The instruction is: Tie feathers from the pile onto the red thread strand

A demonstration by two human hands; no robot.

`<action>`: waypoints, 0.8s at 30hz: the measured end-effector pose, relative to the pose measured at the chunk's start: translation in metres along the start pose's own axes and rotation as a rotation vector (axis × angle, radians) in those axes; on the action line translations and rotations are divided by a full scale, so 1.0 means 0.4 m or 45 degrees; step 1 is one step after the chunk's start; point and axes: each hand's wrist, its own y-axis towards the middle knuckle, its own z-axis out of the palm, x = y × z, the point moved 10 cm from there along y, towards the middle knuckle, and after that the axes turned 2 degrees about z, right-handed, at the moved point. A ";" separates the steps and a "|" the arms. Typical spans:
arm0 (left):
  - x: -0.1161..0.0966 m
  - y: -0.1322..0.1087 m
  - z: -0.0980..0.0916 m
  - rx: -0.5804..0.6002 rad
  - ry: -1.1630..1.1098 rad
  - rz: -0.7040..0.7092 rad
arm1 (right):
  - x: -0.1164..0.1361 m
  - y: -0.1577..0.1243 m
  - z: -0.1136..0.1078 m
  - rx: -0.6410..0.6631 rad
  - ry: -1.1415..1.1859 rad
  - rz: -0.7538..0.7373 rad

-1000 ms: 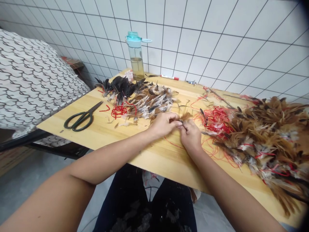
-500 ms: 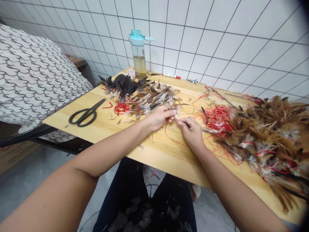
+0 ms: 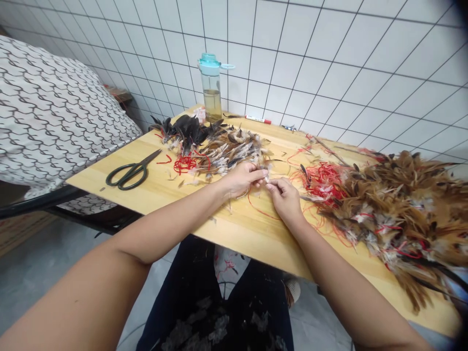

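Note:
Over the middle of the table, my left hand (image 3: 248, 178) pinches a small feather (image 3: 267, 178) with a pale base between thumb and fingers. My right hand (image 3: 285, 195) is closed right beside it, thumb and forefinger pressed together at the feather's base; what it grips is too small to make out. A thin red string (image 3: 258, 208) curves across the wood beneath the two hands. Just behind my left hand lies a pile of brown and white feathers (image 3: 234, 148), with black feathers (image 3: 188, 130) at its left.
Black-handled scissors (image 3: 131, 173) lie on the left of the wooden table (image 3: 234, 229). A water bottle (image 3: 211, 92) and a marker (image 3: 258, 119) stand and lie near the tiled wall. Tangled red string (image 3: 325, 180) and a large heap of brown feather bundles (image 3: 405, 200) cover the right side.
My right hand has come slightly closer to my left, closing the gap at the feather. The view has shifted a little; the things on the table lie as before.

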 end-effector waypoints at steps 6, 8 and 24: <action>-0.045 -0.008 0.000 0.019 0.364 0.147 | -0.013 0.004 -0.016 -0.042 -0.001 0.052; -0.054 -0.013 0.007 0.024 0.466 0.184 | -0.010 0.006 -0.014 -0.021 0.028 0.050; -0.094 -0.033 0.046 0.055 1.083 0.556 | -0.040 0.024 0.025 0.097 0.166 0.047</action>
